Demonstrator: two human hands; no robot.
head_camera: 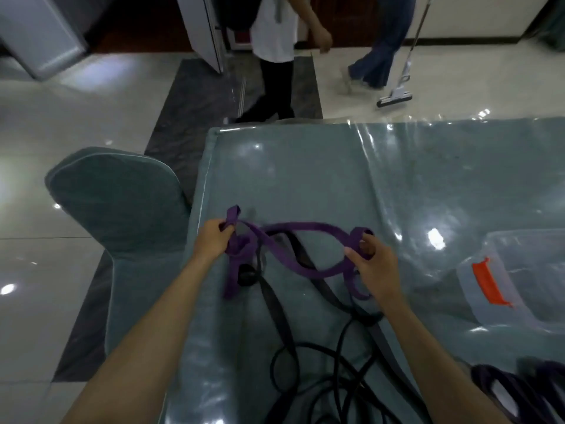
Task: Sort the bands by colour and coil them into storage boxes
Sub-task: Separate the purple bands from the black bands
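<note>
A purple band (293, 228) stretches in loops above the table between both my hands. My left hand (214, 240) grips one bunched end of it near the table's left edge. My right hand (373, 264) pinches the other looped end, with more purple loops hanging beneath it. Black bands (284, 328) lie tangled on the table under and in front of the purple one, trailing toward me. A clear storage box (526, 255) with an orange latch (489, 283) stands at the right.
The table (305, 166) wears a grey-green cloth under shiny clear plastic. A covered chair (122, 203) stands at its left. Dark bands (526, 390) lie at the lower right corner. Two people stand beyond the table; one pushes a floor mop (394, 99).
</note>
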